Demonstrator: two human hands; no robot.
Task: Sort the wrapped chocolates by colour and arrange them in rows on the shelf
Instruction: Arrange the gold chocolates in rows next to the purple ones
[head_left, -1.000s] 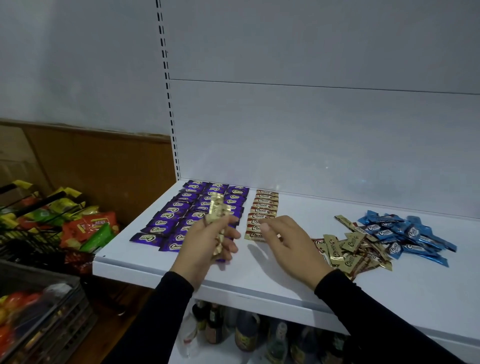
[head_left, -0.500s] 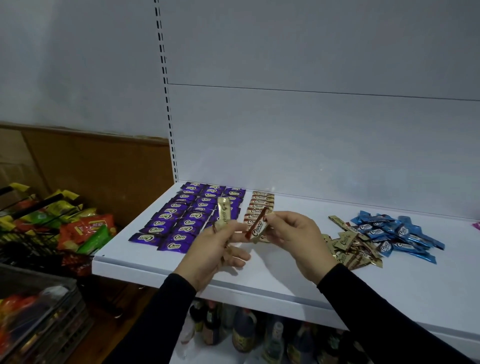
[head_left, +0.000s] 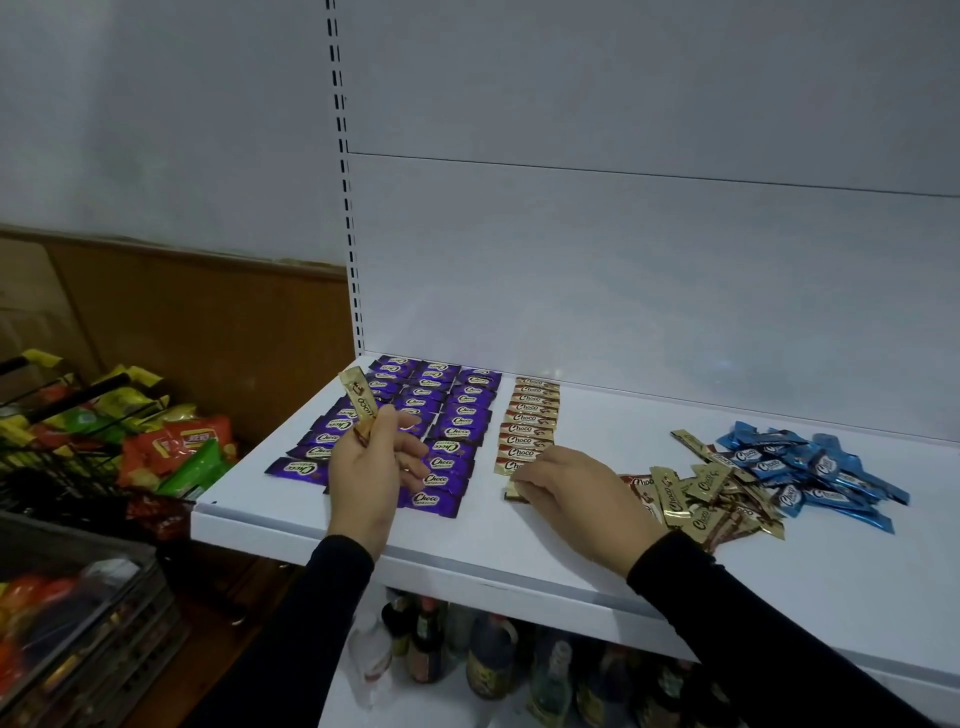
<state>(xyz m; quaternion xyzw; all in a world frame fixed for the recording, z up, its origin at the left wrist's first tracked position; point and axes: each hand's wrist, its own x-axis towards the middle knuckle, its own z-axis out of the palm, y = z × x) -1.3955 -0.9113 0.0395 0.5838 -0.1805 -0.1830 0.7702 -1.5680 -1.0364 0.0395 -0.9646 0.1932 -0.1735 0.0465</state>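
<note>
Head view: gold chocolate (head_left: 360, 407) upright in left hand (head_left: 370, 467), brown-ended.

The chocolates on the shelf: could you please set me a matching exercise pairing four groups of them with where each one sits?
Things:
1. purple chocolates
2. blue chocolates
3. loose gold chocolates
4. gold chocolate stack

Places:
A. held up in the left hand
B. unsorted pile farthest right on the shelf
C. neat rows at the shelf's left end
D. heap between the right hand and the blue pile

Pairs: 1-C, 2-B, 3-D, 4-A
</note>
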